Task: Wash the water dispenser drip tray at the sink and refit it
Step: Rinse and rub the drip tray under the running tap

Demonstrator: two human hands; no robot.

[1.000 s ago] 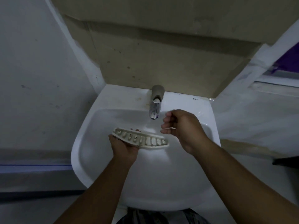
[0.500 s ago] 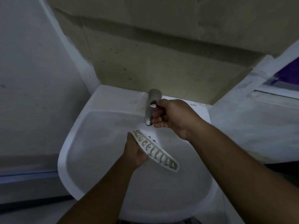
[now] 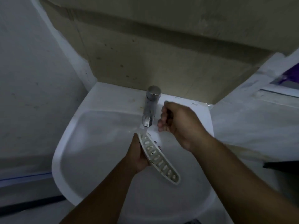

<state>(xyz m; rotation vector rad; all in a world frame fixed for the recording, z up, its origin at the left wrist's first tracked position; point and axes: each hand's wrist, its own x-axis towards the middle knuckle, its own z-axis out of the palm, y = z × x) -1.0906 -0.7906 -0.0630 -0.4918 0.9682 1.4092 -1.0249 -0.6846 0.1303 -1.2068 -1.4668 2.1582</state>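
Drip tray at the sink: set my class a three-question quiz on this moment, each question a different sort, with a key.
1. True or false: the right hand grips the drip tray.
2. The tray is held over: A) the sink basin; B) the floor; C) a shelf.
3. Which end of the tray is nearest the tap: the gripped end or the free end?
Key: 1 false; 2 A; 3 the gripped end, held by the left hand.
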